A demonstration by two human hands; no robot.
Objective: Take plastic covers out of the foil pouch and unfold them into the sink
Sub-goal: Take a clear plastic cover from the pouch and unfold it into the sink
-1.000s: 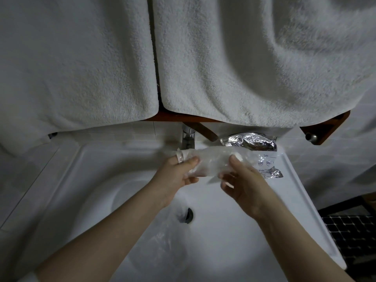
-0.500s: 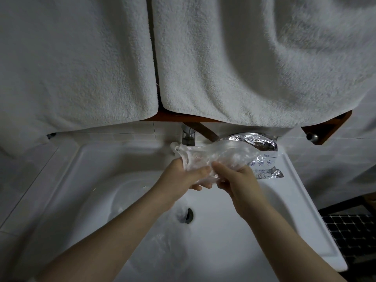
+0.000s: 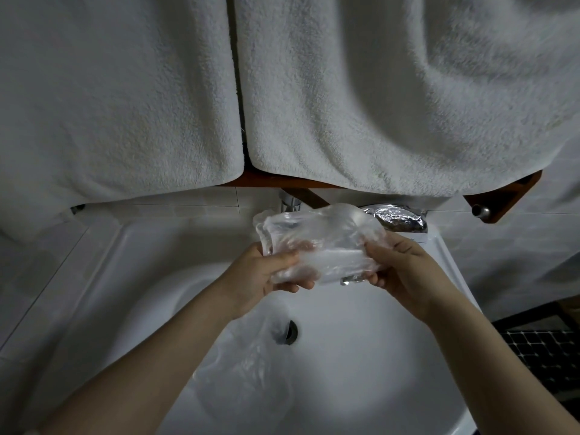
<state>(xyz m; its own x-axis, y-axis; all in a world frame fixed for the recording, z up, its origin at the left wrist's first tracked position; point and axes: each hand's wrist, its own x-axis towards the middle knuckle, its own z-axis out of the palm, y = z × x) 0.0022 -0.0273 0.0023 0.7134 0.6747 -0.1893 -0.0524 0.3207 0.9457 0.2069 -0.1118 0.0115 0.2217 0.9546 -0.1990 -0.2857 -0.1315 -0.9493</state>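
Step in hand: unfolding. A clear plastic cover (image 3: pixel 317 243) is held above the sink (image 3: pixel 361 340), stretched between both hands. The left hand (image 3: pixel 266 274) grips its left end, thumb on top and fingers curled beneath, with film bunched above the thumb. The right hand (image 3: pixel 405 265) grips the right end, fingers curled round the edge of the film. The cover is only partly opened — it reads as a crumpled, layered bundle, and how many folds remain cannot be told.

The foil pouch (image 3: pixel 398 218) lies on the back ledge of the sink, just beyond the right fingers, apart from them. A small silvery scrap (image 3: pixel 353 279) shows under the cover near the right fingertips; whether it is part of the pouch cannot be told.

Another cover (image 3: pixel 248 368) lies spread in the basin below the left forearm, beside the drain (image 3: pixel 288 332).

Judgement: one cover appears done, the second under way. The next move calls for drawing the hands apart to spread the film — gently, as it looks thin — then releasing it into the basin.
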